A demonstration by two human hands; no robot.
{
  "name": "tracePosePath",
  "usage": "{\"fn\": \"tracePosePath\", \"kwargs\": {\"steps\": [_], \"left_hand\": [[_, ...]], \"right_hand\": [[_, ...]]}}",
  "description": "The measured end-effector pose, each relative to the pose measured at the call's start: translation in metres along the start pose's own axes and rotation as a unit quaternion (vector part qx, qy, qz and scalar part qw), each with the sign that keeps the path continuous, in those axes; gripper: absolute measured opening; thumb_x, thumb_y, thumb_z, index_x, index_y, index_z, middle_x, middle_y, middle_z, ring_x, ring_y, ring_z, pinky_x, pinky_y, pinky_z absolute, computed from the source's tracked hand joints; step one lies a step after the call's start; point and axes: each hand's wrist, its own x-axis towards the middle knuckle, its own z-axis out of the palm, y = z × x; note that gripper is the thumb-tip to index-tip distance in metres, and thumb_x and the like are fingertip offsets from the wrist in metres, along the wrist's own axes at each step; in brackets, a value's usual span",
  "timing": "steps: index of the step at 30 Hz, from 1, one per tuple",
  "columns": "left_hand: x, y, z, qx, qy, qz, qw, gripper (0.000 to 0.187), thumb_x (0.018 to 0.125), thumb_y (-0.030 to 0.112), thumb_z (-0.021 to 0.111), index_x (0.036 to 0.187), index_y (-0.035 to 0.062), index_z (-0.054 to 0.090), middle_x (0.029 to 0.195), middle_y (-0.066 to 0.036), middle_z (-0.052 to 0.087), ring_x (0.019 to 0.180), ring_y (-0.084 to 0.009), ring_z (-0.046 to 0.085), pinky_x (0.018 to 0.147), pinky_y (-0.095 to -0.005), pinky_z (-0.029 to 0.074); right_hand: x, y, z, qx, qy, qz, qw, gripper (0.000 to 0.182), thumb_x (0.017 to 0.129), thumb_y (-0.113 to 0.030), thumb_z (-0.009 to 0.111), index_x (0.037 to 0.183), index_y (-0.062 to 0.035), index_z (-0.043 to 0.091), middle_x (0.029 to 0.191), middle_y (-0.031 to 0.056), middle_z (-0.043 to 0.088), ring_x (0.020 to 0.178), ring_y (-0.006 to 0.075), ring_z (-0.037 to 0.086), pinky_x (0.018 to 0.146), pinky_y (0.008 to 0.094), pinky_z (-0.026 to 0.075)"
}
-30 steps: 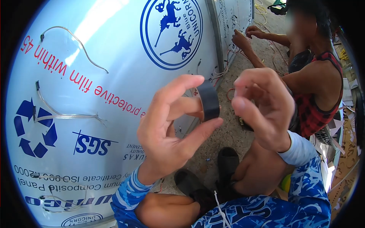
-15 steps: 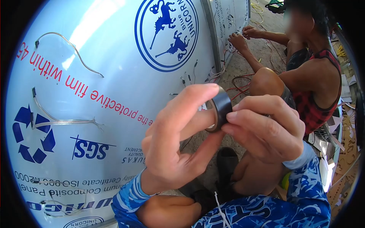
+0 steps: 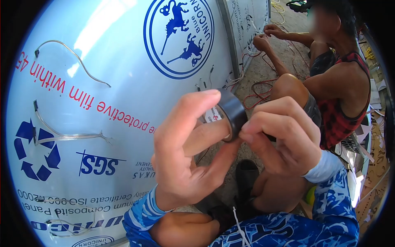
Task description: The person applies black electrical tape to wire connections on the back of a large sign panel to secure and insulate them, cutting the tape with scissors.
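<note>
A roll of black tape is held up at the middle of the view. My left hand is closed on it, with a finger through its core and a fingertip on its upper rim. The thumb and fingertips of my right hand pinch together at the roll's right edge; whether a tape end is between them is too small to tell. Behind lies a panel covered in printed film, with clear wires coming out of it.
At the upper right a co-worker sits with both hands on thin wires beside another panel. Red and white cables lie on the ground. Scraps lie at the far right. A black sandal shows below my hands.
The tape roll has turned to show more of its outer face and shifted slightly left. My right fingers have drawn closer together at its edge. The co-worker's hands have moved slightly right.
</note>
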Motion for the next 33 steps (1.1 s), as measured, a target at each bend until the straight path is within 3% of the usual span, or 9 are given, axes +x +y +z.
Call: {"fn": "tracePosePath", "kwargs": {"steps": [7, 9, 11, 13, 18, 20, 26, 27, 33], "left_hand": [[0.005, 0.003, 0.001, 0.002, -0.006, 0.015, 1.0, 0.023, 0.064, -0.009, 0.079, 0.085, -0.0047, 0.07, 0.136, -0.014, 0.04, 0.112, -0.0242, 0.057, 0.091, -0.046, 0.055], [0.01, 0.002, 0.007, -0.009, 0.045, 0.072, 0.996, 0.038, 0.068, -0.009, 0.075, 0.104, -0.0103, 0.068, 0.115, -0.022, 0.064, 0.077, -0.0272, 0.066, 0.074, -0.0332, 0.053], [0.01, 0.003, 0.007, -0.002, 0.047, 0.07, 0.996, 0.04, 0.067, -0.01, 0.074, 0.107, -0.0105, 0.067, 0.108, -0.02, 0.066, 0.076, -0.028, 0.066, 0.075, -0.0349, 0.053], [0.009, 0.002, 0.007, 0.008, 0.049, 0.07, 0.996, 0.043, 0.066, -0.012, 0.074, 0.109, -0.0108, 0.067, 0.1, -0.018, 0.068, 0.075, -0.0289, 0.066, 0.077, -0.0366, 0.053], [0.008, -0.001, 0.003, 0.016, 0.03, 0.086, 0.996, 0.036, 0.063, -0.012, 0.078, 0.097, -0.0085, 0.067, 0.118, -0.018, 0.054, 0.073, -0.0256, 0.064, 0.079, -0.0398, 0.055], [0.009, -0.002, 0.002, 0.018, 0.022, 0.095, 0.995, 0.033, 0.062, -0.011, 0.079, 0.092, -0.0076, 0.066, 0.125, -0.017, 0.049, 0.072, -0.0242, 0.064, 0.08, -0.0411, 0.056], [0.009, 0.0, 0.0, 0.005, 0.009, 0.085, 0.996, 0.028, 0.058, -0.012, 0.082, 0.081, -0.0048, 0.066, 0.138, -0.017, 0.038, 0.073, -0.0229, 0.063, 0.082, -0.0428, 0.057], [0.01, 0.001, 0.0, -0.011, 0.006, 0.057, 0.998, 0.028, 0.058, -0.013, 0.081, 0.08, -0.0039, 0.066, 0.138, -0.017, 0.038, 0.075, -0.0242, 0.064, 0.082, -0.042, 0.057], [0.015, 0.004, 0.0, 0.018, -0.008, 0.067, 0.998, 0.028, 0.058, -0.016, 0.08, 0.08, -0.0047, 0.066, 0.14, -0.019, 0.038, 0.075, -0.0226, 0.066, 0.078, -0.036, 0.055]], "right_hand": [[0.004, -0.002, -0.004, -0.014, 0.016, -0.038, 0.999, 0.029, 0.066, 0.005, 0.08, 0.093, -0.0007, 0.074, 0.087, 0.0114, 0.066, 0.062, 0.015, 0.065, 0.051, 0.0228, 0.054], [0.003, -0.004, -0.005, -0.024, 0.003, -0.041, 0.999, 0.029, 0.064, 0.004, 0.08, 0.091, -0.0016, 0.075, 0.087, 0.0114, 0.066, 0.063, 0.0143, 0.065, 0.052, 0.0222, 0.055], [-0.002, -0.006, -0.003, -0.025, -0.002, -0.029, 0.999, 0.028, 0.064, -0.001, 0.083, 0.091, 0.0008, 0.074, 0.092, 0.0166, 0.065, 0.069, 0.0157, 0.059, 0.054, 0.0233, 0.043], [-0.002, -0.012, 0.001, -0.027, 0.006, -0.003, 1.0, 0.026, 0.065, -0.001, 0.083, 0.09, 0.0011, 0.073, 0.091, 0.0164, 0.064, 0.068, 0.0159, 0.059, 0.054, 0.0233, 0.043], [-0.006, -0.008, 0.011, -0.013, 0.054, -0.008, 0.998, 0.016, 0.07, 0.0, 0.079, 0.083, 0.0013, 0.07, 0.088, 0.0147, 0.062, 0.065, 0.0162, 0.058, 0.054, 0.0236, 0.042], [-0.007, -0.006, 0.009, -0.009, 0.034, -0.02, 0.999, 0.029, 0.062, 0.008, 0.072, 0.09, 0.0018, 0.071, 0.09, 0.0141, 0.064, 0.061, 0.0172, 0.064, 0.053, 0.0255, 0.053], [-0.003, 0.008, 0.009, 0.016, 0.038, -0.051, 0.998, 0.031, 0.066, 0.016, 0.07, 0.094, 0.0055, 0.068, 0.09, 0.0168, 0.062, 0.064, 0.0173, 0.064, 0.053, 0.0264, 0.053], [0.0, -0.003, 0.008, 0.077, 0.06, 0.028, 0.995, 0.035, 0.067, 0.019, 0.072, 0.098, 0.0039, 0.068, 0.092, 0.0158, 0.063, 0.064, 0.0172, 0.065, 0.053, 0.0259, 0.053], [0.003, 0.002, -0.006, -0.041, -0.005, -0.056, 0.998, 0.018, 0.07, -0.001, 0.07, 0.088, 0.0001, 0.073, 0.084, 0.0125, 0.065, 0.062, 0.0144, 0.064, 0.05, 0.0222, 0.049]]}}
